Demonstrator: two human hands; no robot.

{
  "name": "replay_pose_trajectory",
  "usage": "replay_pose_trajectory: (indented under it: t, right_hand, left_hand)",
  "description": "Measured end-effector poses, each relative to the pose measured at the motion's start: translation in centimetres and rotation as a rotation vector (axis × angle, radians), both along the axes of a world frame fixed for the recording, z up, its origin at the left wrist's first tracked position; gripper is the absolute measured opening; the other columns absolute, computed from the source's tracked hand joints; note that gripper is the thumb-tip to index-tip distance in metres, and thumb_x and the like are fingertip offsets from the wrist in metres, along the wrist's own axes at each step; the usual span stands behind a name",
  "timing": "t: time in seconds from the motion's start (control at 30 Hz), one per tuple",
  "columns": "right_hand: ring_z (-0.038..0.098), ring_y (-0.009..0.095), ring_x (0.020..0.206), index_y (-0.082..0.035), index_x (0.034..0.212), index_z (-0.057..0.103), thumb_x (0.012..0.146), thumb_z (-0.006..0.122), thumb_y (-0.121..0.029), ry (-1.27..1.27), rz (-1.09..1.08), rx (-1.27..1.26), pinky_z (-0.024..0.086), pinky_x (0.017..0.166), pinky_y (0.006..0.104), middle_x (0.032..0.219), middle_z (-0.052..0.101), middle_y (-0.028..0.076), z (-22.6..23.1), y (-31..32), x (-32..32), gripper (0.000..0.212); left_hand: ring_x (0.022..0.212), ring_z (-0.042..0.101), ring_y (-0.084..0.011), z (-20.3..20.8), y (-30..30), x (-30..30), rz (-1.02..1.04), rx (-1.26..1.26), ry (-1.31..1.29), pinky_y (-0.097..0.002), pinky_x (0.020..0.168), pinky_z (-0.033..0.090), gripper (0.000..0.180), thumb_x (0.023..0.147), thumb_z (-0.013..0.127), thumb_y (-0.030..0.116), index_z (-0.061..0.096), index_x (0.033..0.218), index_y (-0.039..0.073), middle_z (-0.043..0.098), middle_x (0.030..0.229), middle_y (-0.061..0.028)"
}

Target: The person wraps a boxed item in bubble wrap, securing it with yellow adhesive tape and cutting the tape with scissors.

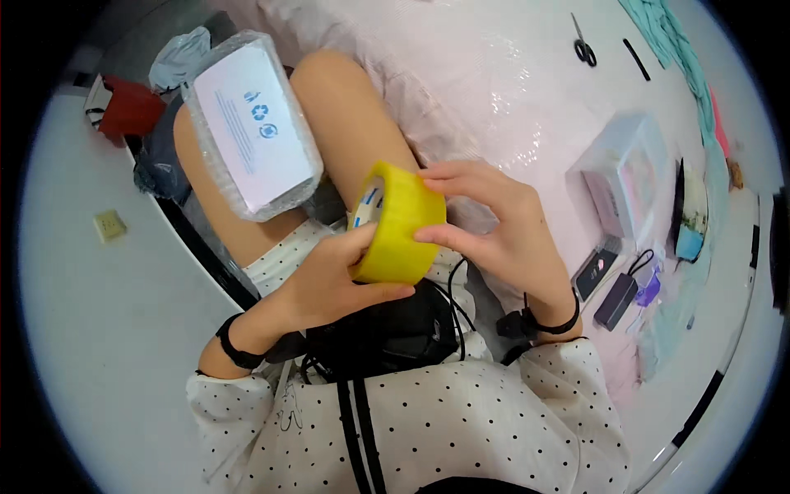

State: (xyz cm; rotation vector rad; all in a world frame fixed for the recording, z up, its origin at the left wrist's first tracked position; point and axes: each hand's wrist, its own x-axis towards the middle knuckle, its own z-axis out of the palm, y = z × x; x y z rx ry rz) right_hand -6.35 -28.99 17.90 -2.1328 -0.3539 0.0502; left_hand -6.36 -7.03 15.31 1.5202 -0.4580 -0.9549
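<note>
Both hands clasped the yellow tape roll [399,224] above the lap: the left hand [329,280] gripped it from below, the right hand [485,226] pinched its far rim, fingertips on the outer band. The roll's axis ran toward the bubble-wrapped package [251,128] resting on the knee, beyond the left grip.

Both hands [329,276] [494,226] raised at chest, fingers curled inward.

pale grey floor [107,346], pink bedding [494,90] under clear plastic, brightly and evenly lit.
</note>
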Motion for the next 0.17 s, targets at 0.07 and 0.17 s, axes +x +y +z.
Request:
replay_pose_trajectory:
  t: [0.07, 0.17]
  right_hand:
    - [0.063, 0.025, 0.098, 0.002, 0.100, 0.065, 0.066, 0.080, -0.011, 0.145, 0.090, -0.041, 0.048, 0.086, 0.0315, 0.109, 0.064, 0.015, 0.0, -0.9, 1.0, 0.039]
    - [0.063, 0.027, 0.098, 0.001, 0.103, 0.065, 0.067, 0.079, -0.010, 0.405, 0.256, -0.142, 0.048, 0.087, 0.0325, 0.108, 0.064, 0.016, -0.9, -1.6, 3.3, 0.041]
  left_hand:
    - [0.100, 0.061, -0.0181, 0.0, 0.2, 0.7, -0.057, 0.118, -0.137, -0.0324, 0.089, 0.046, 0.049, 0.078, 0.074, 0.018, 0.051, 0.120, 0.005, 0.065, 0.102, -0.0074]
    - [0.099, 0.062, -0.0222, -0.7, 0.4, 1.3, -0.178, 0.255, -0.079, -0.0330, 0.090, 0.045, 0.051, 0.080, 0.072, 0.028, 0.051, 0.121, 0.007, 0.065, 0.105, -0.0083]
